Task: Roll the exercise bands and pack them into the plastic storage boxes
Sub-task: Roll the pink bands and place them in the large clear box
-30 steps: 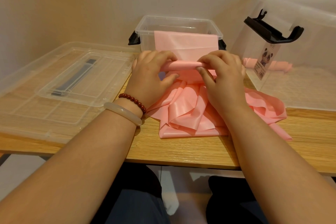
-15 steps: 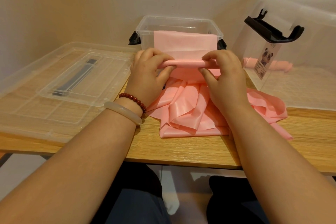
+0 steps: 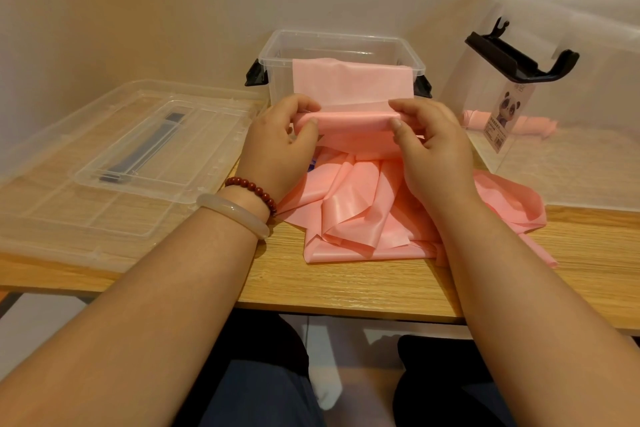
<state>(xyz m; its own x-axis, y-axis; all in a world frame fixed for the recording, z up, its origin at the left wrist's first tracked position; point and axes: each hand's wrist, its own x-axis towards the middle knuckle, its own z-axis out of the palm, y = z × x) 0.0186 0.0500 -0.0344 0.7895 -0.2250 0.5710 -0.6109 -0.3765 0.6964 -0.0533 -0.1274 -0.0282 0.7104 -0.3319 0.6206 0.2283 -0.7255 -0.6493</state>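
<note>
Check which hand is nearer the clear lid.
Left. The left hand grips one end of the pink band, beside the lid; the right hand grips the other end, farther off.

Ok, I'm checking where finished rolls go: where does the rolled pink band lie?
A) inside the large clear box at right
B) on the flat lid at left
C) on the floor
A: the rolled band lies inside the large clear box, behind its panda label.

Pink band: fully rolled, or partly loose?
Partly rolled. Left hand and right hand pinch a short roll; the rest lies crumpled on the table.
</note>
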